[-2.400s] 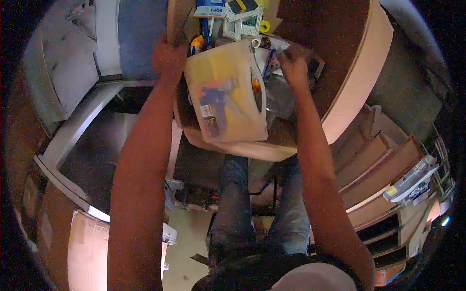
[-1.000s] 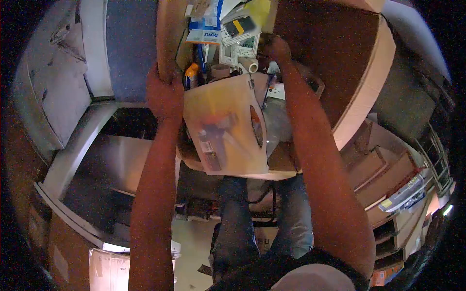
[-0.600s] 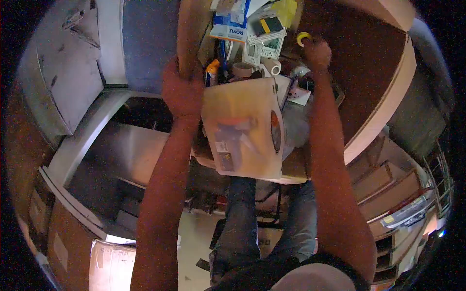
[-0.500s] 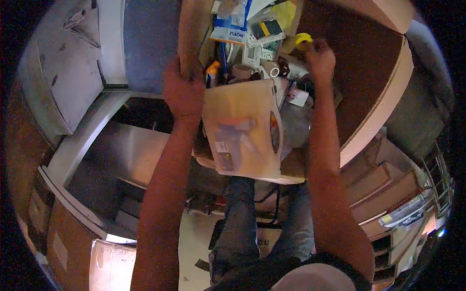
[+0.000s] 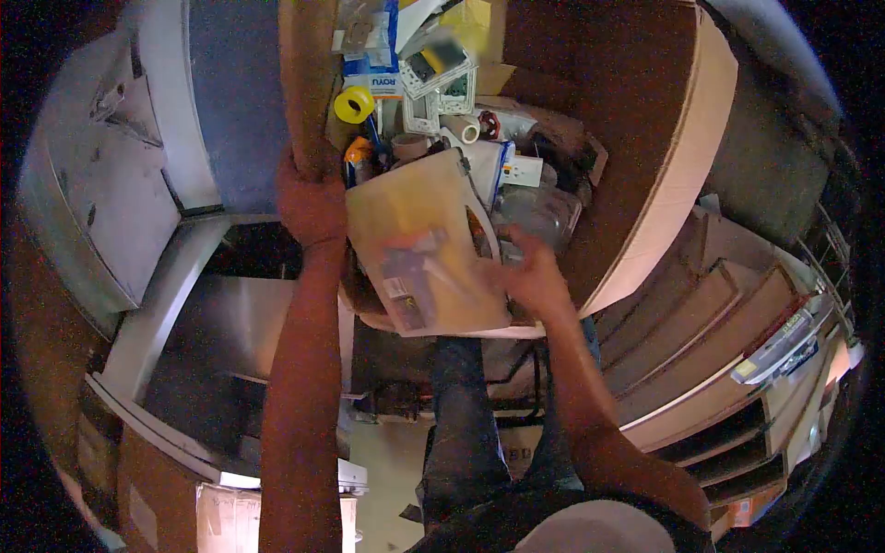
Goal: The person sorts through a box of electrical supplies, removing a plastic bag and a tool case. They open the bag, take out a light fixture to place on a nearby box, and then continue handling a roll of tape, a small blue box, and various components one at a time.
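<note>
My left hand [image 5: 312, 207] is closed round the left wall of a cardboard box [image 5: 306, 83]. A translucent plastic case [image 5: 419, 249] with a pale handle stands tilted at the near side of the box, with blurred contents showing through. My right hand [image 5: 533, 276] is at the handle side of this case, thumb and fingers apart, the thumb over its face. A yellow tape roll [image 5: 354, 105] rests among the items at the box's left side, above an orange-capped item [image 5: 358, 158]. White electrical plates [image 5: 437, 66] and a blue-and-white packet [image 5: 373, 83] lie farther back.
Tall cardboard pieces [image 5: 710, 304] stand in rows to the right, with a packaged item [image 5: 779, 346] on them. A grey metal cabinet-like structure [image 5: 101, 184] is on the left. A lit carton [image 5: 230, 521] sits at lower left, and my legs [image 5: 466, 415] are below the box.
My right hand has let go of the yellow tape roll, now at the box's left side, and has come down to the plastic case. My left hand stays on the box wall. The view has shifted.
</note>
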Demonstrator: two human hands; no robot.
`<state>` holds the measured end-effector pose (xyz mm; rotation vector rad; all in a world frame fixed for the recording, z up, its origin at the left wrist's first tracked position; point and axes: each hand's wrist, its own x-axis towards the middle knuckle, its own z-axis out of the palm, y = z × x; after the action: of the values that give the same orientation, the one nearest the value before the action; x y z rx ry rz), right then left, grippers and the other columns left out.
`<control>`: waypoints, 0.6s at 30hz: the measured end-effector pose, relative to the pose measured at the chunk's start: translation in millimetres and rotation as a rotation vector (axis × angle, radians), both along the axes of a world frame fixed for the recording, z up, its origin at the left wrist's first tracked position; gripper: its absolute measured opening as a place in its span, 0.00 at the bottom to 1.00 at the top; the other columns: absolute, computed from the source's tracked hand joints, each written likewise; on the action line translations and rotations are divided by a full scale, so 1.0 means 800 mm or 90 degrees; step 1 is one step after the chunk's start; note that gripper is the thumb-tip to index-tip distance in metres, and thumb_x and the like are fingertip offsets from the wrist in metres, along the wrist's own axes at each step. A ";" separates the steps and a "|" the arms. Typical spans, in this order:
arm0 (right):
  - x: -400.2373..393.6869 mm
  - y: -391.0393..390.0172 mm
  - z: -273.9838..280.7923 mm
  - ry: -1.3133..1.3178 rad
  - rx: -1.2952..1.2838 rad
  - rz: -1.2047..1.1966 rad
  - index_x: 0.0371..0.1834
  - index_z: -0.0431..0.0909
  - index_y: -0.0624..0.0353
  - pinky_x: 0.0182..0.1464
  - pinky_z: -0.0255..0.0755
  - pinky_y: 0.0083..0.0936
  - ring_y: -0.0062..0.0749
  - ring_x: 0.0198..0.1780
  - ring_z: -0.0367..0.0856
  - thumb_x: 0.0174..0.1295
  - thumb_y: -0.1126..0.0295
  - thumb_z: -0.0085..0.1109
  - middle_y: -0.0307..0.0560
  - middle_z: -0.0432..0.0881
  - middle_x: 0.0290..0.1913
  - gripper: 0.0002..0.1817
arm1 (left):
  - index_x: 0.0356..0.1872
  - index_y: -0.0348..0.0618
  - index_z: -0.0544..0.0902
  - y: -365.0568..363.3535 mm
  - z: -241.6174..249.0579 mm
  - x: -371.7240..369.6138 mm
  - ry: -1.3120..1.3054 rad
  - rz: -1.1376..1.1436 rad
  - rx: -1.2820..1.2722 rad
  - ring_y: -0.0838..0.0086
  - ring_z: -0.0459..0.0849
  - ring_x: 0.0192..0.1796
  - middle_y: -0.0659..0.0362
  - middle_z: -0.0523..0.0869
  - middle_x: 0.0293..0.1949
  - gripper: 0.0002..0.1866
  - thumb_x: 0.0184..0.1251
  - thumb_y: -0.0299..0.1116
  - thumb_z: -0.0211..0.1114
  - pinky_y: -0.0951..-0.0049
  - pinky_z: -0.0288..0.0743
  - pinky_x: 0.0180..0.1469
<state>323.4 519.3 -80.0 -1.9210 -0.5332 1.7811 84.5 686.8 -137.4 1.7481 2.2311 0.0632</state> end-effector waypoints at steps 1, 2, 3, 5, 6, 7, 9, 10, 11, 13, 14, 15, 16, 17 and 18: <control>0.000 0.012 0.010 -0.009 -0.010 0.042 0.58 0.78 0.67 0.51 0.78 0.28 0.27 0.46 0.83 0.53 0.62 0.76 0.47 0.87 0.47 0.31 | 0.61 0.42 0.77 0.001 -0.003 0.000 -0.011 -0.008 0.042 0.45 0.84 0.52 0.44 0.85 0.52 0.33 0.56 0.45 0.76 0.52 0.78 0.53; -0.002 0.018 0.015 -0.021 -0.022 0.081 0.58 0.78 0.67 0.51 0.78 0.29 0.28 0.45 0.83 0.52 0.63 0.77 0.47 0.87 0.46 0.32 | 0.61 0.42 0.77 0.003 -0.002 0.002 -0.016 -0.016 0.043 0.45 0.84 0.52 0.44 0.85 0.52 0.33 0.56 0.45 0.76 0.52 0.78 0.53; -0.007 0.018 0.015 -0.025 -0.026 0.073 0.58 0.78 0.67 0.51 0.78 0.29 0.28 0.45 0.83 0.52 0.63 0.77 0.47 0.87 0.46 0.32 | 0.61 0.40 0.76 0.002 0.002 0.003 0.003 0.011 0.008 0.45 0.84 0.53 0.43 0.84 0.53 0.33 0.56 0.45 0.75 0.52 0.78 0.54; -0.013 0.023 0.009 -0.030 0.043 0.057 0.60 0.76 0.67 0.49 0.79 0.30 0.30 0.43 0.85 0.50 0.64 0.79 0.48 0.87 0.46 0.35 | 0.62 0.39 0.75 0.001 -0.001 -0.003 0.016 0.029 -0.030 0.44 0.83 0.54 0.42 0.84 0.53 0.33 0.56 0.44 0.74 0.52 0.78 0.55; -0.017 0.021 0.005 -0.036 0.039 0.048 0.60 0.76 0.67 0.49 0.79 0.30 0.30 0.43 0.85 0.50 0.64 0.79 0.48 0.87 0.46 0.35 | 0.62 0.39 0.75 0.000 -0.008 -0.014 0.011 -0.010 -0.017 0.44 0.83 0.54 0.42 0.84 0.53 0.34 0.57 0.44 0.73 0.52 0.77 0.55; -0.022 0.017 0.000 -0.053 0.017 0.043 0.61 0.76 0.67 0.48 0.80 0.30 0.30 0.42 0.85 0.48 0.63 0.80 0.48 0.87 0.46 0.36 | 0.62 0.38 0.74 -0.001 -0.011 -0.021 0.008 -0.050 -0.006 0.44 0.83 0.55 0.41 0.84 0.54 0.34 0.57 0.44 0.72 0.51 0.77 0.55; -0.033 0.011 -0.013 -0.071 -0.005 0.030 0.61 0.76 0.66 0.47 0.80 0.29 0.31 0.42 0.85 0.47 0.62 0.80 0.49 0.87 0.45 0.38 | 0.62 0.39 0.74 0.002 -0.005 -0.013 0.050 -0.043 -0.029 0.44 0.83 0.55 0.41 0.84 0.54 0.34 0.57 0.45 0.71 0.51 0.77 0.55; -0.039 0.007 -0.019 -0.016 -0.012 -0.031 0.62 0.75 0.66 0.47 0.80 0.30 0.32 0.42 0.86 0.46 0.61 0.81 0.50 0.87 0.45 0.39 | 0.61 0.39 0.75 0.003 -0.001 -0.010 0.098 -0.027 -0.051 0.44 0.83 0.54 0.42 0.84 0.54 0.33 0.56 0.45 0.71 0.51 0.77 0.56; -0.041 0.006 -0.019 0.013 -0.016 -0.066 0.62 0.74 0.65 0.47 0.80 0.30 0.33 0.42 0.86 0.46 0.60 0.81 0.50 0.87 0.45 0.40 | 0.61 0.39 0.75 0.002 -0.007 -0.018 0.099 -0.036 -0.052 0.44 0.83 0.54 0.42 0.84 0.54 0.33 0.56 0.45 0.71 0.51 0.77 0.56; -0.040 0.009 -0.016 0.024 0.003 -0.102 0.63 0.73 0.65 0.47 0.80 0.30 0.32 0.42 0.86 0.45 0.60 0.81 0.51 0.87 0.45 0.41 | 0.59 0.39 0.76 0.002 -0.014 -0.018 0.019 -0.040 0.021 0.43 0.83 0.53 0.41 0.85 0.51 0.33 0.55 0.45 0.72 0.50 0.77 0.54; -0.038 0.012 -0.013 0.008 0.028 -0.102 0.63 0.73 0.66 0.47 0.80 0.29 0.31 0.42 0.85 0.45 0.61 0.81 0.51 0.87 0.45 0.42 | 0.59 0.39 0.76 0.002 -0.010 -0.011 0.019 -0.048 0.023 0.43 0.83 0.53 0.41 0.85 0.51 0.33 0.55 0.45 0.72 0.50 0.77 0.54; -0.038 0.013 -0.011 0.010 0.029 -0.109 0.63 0.73 0.66 0.47 0.80 0.29 0.31 0.42 0.85 0.45 0.61 0.81 0.51 0.87 0.45 0.42 | 0.58 0.39 0.77 0.003 -0.004 -0.007 0.042 -0.040 0.036 0.44 0.84 0.53 0.42 0.85 0.50 0.32 0.55 0.45 0.72 0.51 0.77 0.54; -0.038 0.015 -0.009 0.018 -0.023 -0.071 0.64 0.72 0.66 0.48 0.80 0.28 0.30 0.43 0.85 0.45 0.61 0.81 0.53 0.86 0.46 0.42 | 0.57 0.39 0.78 0.003 0.001 0.000 0.065 -0.030 0.050 0.44 0.84 0.52 0.43 0.86 0.48 0.31 0.54 0.45 0.72 0.51 0.77 0.54; -0.037 0.016 -0.007 0.027 -0.073 -0.030 0.66 0.71 0.66 0.48 0.80 0.28 0.28 0.44 0.84 0.46 0.61 0.80 0.54 0.86 0.47 0.43 | 0.57 0.39 0.78 0.003 -0.002 -0.002 0.067 -0.034 0.052 0.44 0.84 0.52 0.43 0.86 0.48 0.31 0.54 0.45 0.72 0.51 0.77 0.54; -0.037 0.015 -0.001 0.030 -0.071 -0.032 0.66 0.71 0.66 0.48 0.80 0.28 0.28 0.44 0.84 0.46 0.61 0.80 0.54 0.86 0.47 0.43 | 0.57 0.38 0.78 0.004 -0.005 -0.009 0.062 -0.052 0.047 0.45 0.85 0.52 0.43 0.87 0.48 0.31 0.55 0.46 0.72 0.52 0.77 0.54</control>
<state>294.2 531.5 -81.1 -1.9416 -0.3731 1.8542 77.1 690.0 -141.6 1.9178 2.2489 0.0438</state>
